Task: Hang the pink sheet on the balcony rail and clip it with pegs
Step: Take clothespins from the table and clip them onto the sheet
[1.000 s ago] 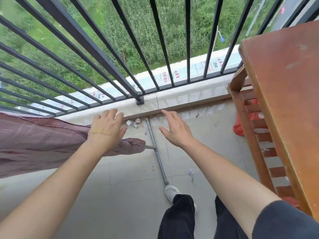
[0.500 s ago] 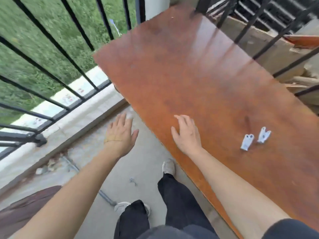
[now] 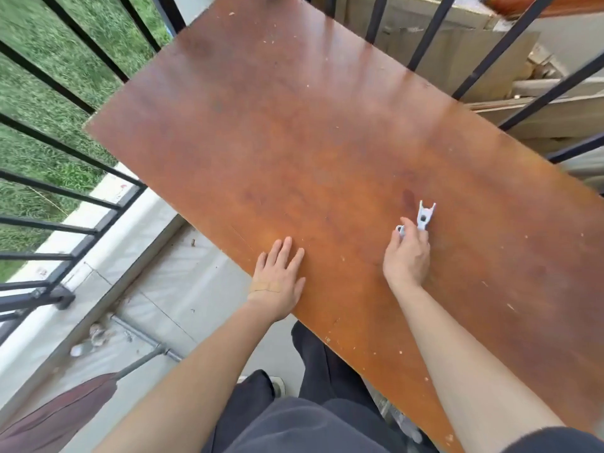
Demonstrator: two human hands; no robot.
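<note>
Table (image 3: 327, 132) now fills most of the view, brown top running from near right to far left; half a second ago it sat further right and smaller in frame. Balcony rail (image 3: 65, 152) is on the left with grass behind it, more bars along the far right edge. Pink sheet (image 3: 58, 410) is down at the near left corner on the floor, only a folded edge showing, well apart from the table; slightly more of it in frame than before. Grey pipe (image 3: 140, 359) runs along the floor next to it.

Left hand (image 3: 277, 282) lies flat on the near edge of the table, fingers spread, plaster across its back; earlier it hung over the floor, off the table. Right hand (image 3: 407, 256) has moved right across the top to the pegs: fingers curled and pinching one white peg (image 3: 400, 231), fingertips touching the second peg (image 3: 425, 217), which lies flat on the wood. Earlier both pegs lay free, clear of the hand.
</note>
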